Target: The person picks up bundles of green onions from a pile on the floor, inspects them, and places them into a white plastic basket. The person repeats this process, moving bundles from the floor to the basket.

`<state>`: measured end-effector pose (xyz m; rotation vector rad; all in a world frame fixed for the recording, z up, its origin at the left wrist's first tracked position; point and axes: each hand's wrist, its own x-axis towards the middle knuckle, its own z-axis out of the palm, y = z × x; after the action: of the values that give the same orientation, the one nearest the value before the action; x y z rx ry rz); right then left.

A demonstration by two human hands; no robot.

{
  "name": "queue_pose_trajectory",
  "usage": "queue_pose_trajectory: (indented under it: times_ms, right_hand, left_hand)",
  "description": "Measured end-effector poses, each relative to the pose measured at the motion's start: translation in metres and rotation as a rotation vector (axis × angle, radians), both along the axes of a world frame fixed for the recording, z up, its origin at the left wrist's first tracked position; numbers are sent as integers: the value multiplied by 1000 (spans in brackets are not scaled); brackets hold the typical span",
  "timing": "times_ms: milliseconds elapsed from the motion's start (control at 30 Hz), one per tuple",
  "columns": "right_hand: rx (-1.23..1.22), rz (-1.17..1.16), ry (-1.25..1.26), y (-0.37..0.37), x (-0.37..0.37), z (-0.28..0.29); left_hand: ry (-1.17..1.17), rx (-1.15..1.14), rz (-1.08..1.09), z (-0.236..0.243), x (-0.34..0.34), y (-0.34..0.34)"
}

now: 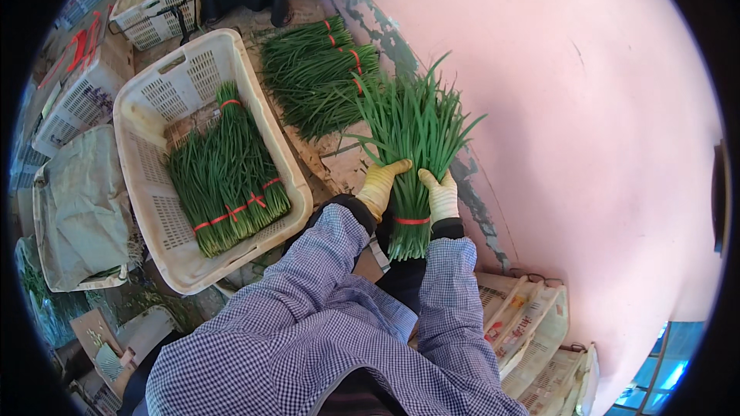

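Observation:
A thick bundle of garlic chives stands between my hands, leaf tips away from me, with a red band round it near the cut stems. My left hand, in a yellowish glove, grips its left side with the thumb across the leaves. On the right side my right hand, in a pale glove, closes round the same bundle, thumb on top. To the left, a white plastic crate holds several banded chive bundles. More banded bundles lie on the floor just beyond my hands.
A pink wall with peeling grey paint at its base rises on the right. Stacked crates stand at the lower right. Another crate is at the far left, and a cloth-covered basket sits left of the white crate.

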<state>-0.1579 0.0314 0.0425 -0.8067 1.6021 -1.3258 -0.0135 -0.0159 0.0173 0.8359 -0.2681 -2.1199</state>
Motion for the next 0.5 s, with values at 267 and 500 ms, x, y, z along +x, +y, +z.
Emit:
queue_pose_trajectory:
  times_ms: [267, 500]
  right_hand:
    - [-33, -22, -104, 2, -4, -7]
    - [47, 8, 64, -4, -4, 1]
  left_hand:
    - [35, 133, -6, -1, 1, -4]
    - [41, 108, 28, 3, 0, -2]
